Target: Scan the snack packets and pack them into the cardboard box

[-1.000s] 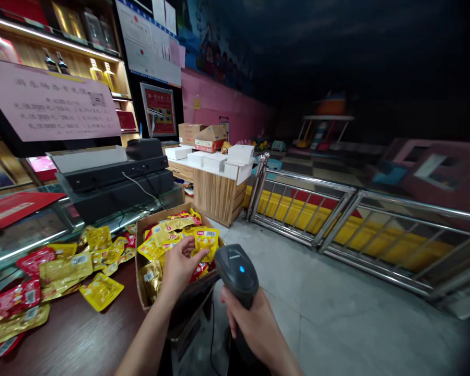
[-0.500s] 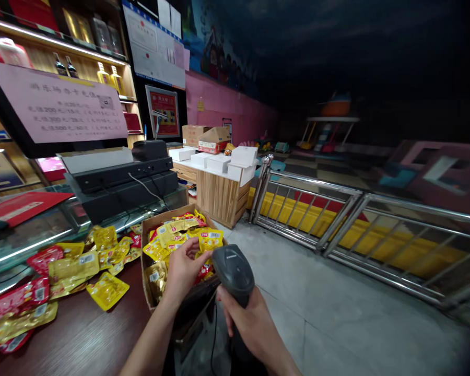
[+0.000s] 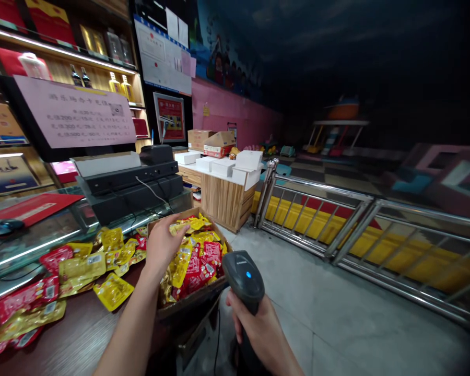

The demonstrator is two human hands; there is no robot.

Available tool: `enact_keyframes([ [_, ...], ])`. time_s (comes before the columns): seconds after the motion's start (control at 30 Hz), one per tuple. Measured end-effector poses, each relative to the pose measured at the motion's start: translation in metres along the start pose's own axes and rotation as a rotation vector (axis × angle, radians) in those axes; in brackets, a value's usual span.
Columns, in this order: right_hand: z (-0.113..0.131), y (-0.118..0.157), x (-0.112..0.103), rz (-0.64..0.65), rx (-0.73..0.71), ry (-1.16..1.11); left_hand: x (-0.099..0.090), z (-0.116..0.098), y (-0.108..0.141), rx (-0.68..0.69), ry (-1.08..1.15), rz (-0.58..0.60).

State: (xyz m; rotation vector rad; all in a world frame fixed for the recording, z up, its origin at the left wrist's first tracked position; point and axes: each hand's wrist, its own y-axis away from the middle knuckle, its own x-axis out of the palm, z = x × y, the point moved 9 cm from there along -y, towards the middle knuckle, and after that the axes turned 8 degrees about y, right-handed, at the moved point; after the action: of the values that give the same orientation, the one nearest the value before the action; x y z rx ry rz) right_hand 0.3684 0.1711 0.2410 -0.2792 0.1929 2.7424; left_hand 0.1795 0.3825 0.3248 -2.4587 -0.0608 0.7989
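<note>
Our right hand (image 3: 258,321) grips a barcode scanner (image 3: 243,275).
Its fingers wrap the handle; beyond them, our left hand (image 3: 162,245) curls over snack packets (image 3: 201,267) in a cardboard box (image 3: 196,304), and we cannot tell whether its fingers pinch one. Left of these, loose packets (image 3: 113,292) lie on the surface (image 3: 88,337); farther off stands a metal railing (image 3: 321,188).

The left hand (image 3: 162,248) and right hand (image 3: 261,322) are bare, as are the slim forearms (image 3: 131,324) tapering toward them.
</note>
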Motion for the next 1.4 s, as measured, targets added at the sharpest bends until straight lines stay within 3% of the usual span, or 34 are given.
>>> enact_keyframes([
  [0.33, -0.006, -0.003, 0.040, 0.104, 0.014, 0.025, -0.090, 0.135, 0.075, -0.311, -0.454, 0.053],
  [0.5, 0.012, -0.003, 0.066, 0.181, 0.038, 0.032, -0.123, 0.180, 0.096, -0.434, -0.582, 0.084],
  [0.6, 0.018, 0.000, 0.077, 0.201, 0.046, 0.058, -0.128, 0.195, 0.100, -0.476, -0.589, 0.114],
  [0.8, 0.016, 0.003, 0.091, 0.208, 0.032, 0.060, -0.121, 0.228, 0.116, -0.644, -0.629, 0.202],
  [0.9, 0.015, 0.004, 0.091, 0.207, 0.027, 0.051, -0.111, 0.238, 0.119, -0.630, -0.478, 0.168],
  [1.03, 0.016, 0.005, 0.085, 0.196, 0.010, 0.027, -0.102, 0.242, 0.118, -0.633, -0.059, 0.024],
  [1.13, 0.015, 0.004, 0.075, 0.178, -0.018, 0.017, -0.098, 0.227, 0.108, -0.629, 0.322, -0.078],
  [1.27, 0.019, 0.000, 0.058, 0.152, -0.076, 0.011, -0.096, 0.170, 0.074, -0.491, 0.608, -0.120],
  [1.4, 0.035, -0.003, 0.039, 0.075, -0.090, -0.002, -0.062, 0.088, 0.038, -0.337, 0.761, -0.007],
])
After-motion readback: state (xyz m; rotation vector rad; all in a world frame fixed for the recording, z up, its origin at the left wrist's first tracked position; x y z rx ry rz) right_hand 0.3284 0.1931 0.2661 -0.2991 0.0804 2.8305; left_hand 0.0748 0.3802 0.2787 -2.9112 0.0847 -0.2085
